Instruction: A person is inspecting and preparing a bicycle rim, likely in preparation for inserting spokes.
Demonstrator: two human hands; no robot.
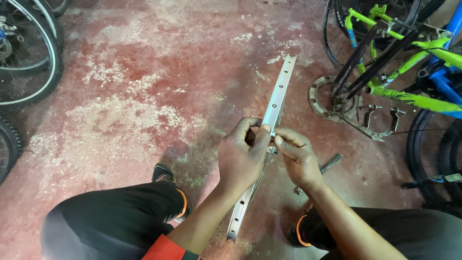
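Rim (278, 94) stands edge-on between your knees, gripped mid-length by your left hand (242, 156) while your right hand (297, 154) pinches something tiny against it, which could slip and vanish among the spokes (331, 162) beside the rim.

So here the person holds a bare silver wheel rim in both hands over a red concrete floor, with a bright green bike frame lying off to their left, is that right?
Not quite: the side is wrong. The head view shows the green bike frame lying off to the person's right, not their left. The rest stands: the left hand and the right hand both hold the bare silver wheel rim over the red concrete floor.
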